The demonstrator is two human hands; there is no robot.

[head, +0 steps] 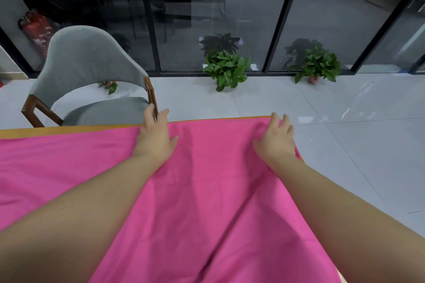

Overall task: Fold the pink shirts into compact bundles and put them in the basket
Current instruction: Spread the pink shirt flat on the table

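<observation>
Head cam looks down over both bare forearms reaching out across a pink shirt (207, 190) that's spread flat over pretty much the whole worktop (69, 131), from the near edge right up to the far one. Some long creases run through the cloth between the arms. Left hand (156, 138) lies palm-down on the fabric at the far edge, fingers straight and spread, tips poking just past the edge. Right hand (277, 139) sits by the far right corner, also flat on the shirt, fingers relaxed and not pinching anything as far as I can see. Just beyond the far edge on the left there's a grey chair (87, 71). Further back, two potted plants (226, 69) stand on the tiled floor against a glass wall (230, 7).
</observation>
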